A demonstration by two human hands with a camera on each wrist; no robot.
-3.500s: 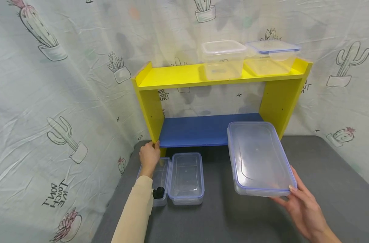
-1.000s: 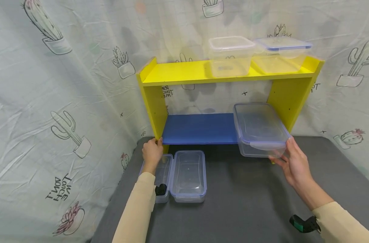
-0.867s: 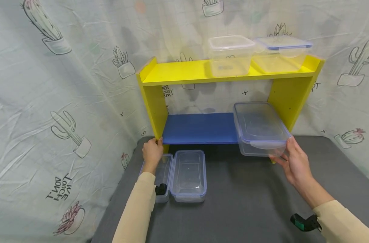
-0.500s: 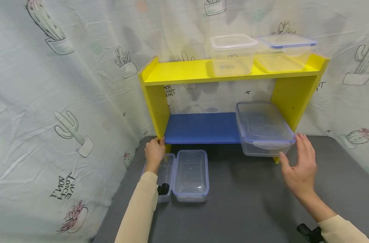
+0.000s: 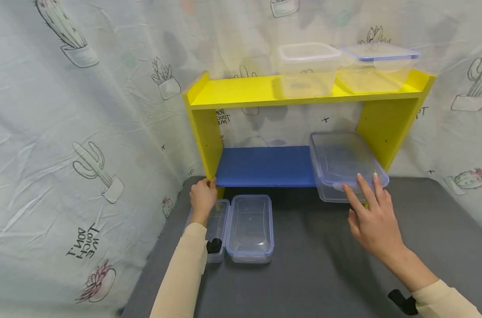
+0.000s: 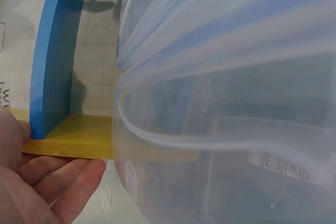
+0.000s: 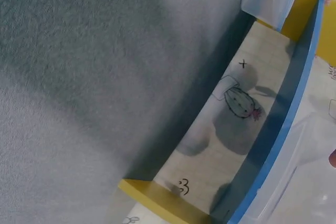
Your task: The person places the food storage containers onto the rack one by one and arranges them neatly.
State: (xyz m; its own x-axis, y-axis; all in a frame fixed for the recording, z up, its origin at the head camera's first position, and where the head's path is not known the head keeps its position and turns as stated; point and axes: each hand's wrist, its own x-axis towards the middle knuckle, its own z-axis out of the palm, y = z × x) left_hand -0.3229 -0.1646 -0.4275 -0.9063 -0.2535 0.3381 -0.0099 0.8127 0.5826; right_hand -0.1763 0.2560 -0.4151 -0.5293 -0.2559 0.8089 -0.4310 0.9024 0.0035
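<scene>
I log: yellow rack (image 5: 245,91), blue shelf (image 5: 265,167).
My sleeves (image 5: 181,269) cream; worktop (image 5: 304,265) grey; box (image 5: 338,154) clear, blue-rimmed; sheet (image 5: 122,88) whitish, cactus-printed.

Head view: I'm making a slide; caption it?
Left grip on yellow side panel, right grip at the front of a lidded plastic container on the blue shelf.

Right of centre, a yellow-and-blue boxy shelf (image 5: 241,92) stands on a gray flat table (image 5: 300,274). Two clear square plastic boxes (image 5: 308,73) sit top right; a clear rectangular plastic container (image 5: 340,154), lower board's right end. Lower centre: two clear oblong plastic tubs (image 5: 250,225), side by side.
</scene>
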